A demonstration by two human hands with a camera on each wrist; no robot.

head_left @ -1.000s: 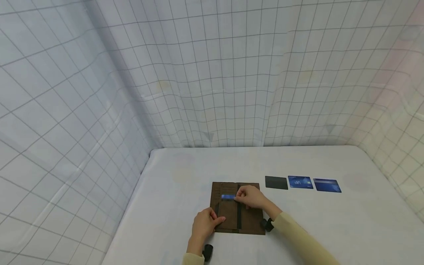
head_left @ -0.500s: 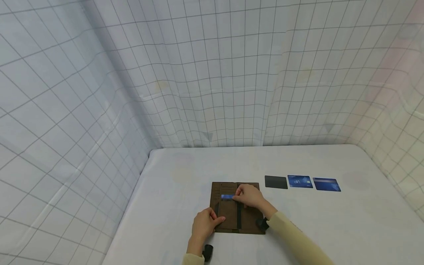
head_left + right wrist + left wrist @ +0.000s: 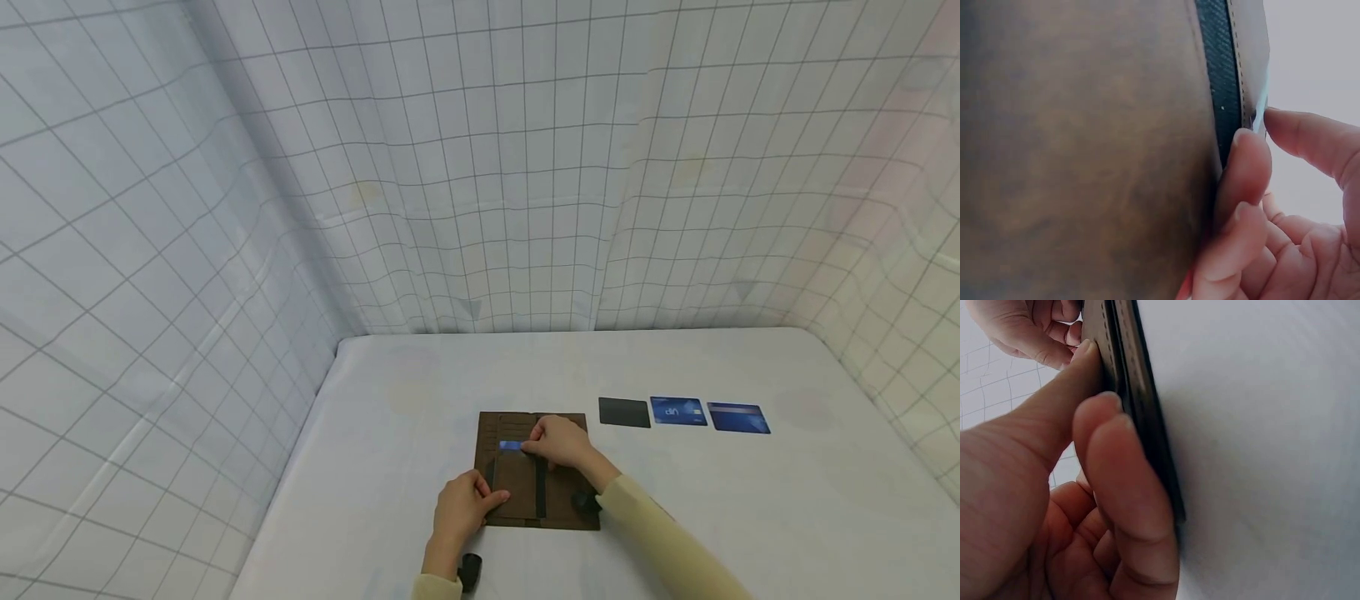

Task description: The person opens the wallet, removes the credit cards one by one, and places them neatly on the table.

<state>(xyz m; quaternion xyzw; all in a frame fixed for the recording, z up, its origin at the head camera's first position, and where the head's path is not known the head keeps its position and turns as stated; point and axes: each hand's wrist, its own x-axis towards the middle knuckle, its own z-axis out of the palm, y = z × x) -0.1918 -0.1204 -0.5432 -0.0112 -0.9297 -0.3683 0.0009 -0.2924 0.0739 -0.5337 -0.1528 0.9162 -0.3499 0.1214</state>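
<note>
A brown wallet [image 3: 517, 490] lies spread open on the white table, with a dark strip [image 3: 1219, 69] running down its middle. My left hand [image 3: 461, 506] grips its lower left edge, thumb on top and fingers along the side. A blue card [image 3: 510, 445] sticks out of a slot in the wallet's left half; its lower part is hidden in the slot. The right hand [image 3: 562, 442] pinches this card at its right end between thumb and index finger. In the right wrist view the card shows as a thin pale edge at the fingertips.
To the right of the wallet, a dark grey card [image 3: 624, 412], a blue card with pale lettering [image 3: 678, 411] and a blue striped card [image 3: 738, 417] lie in a row. White grid-patterned curtains [image 3: 480, 208] enclose the table's back and sides.
The right hand has shifted slightly left along the blue card, covering more of it. The left hand and the wallet stay where they were.
</note>
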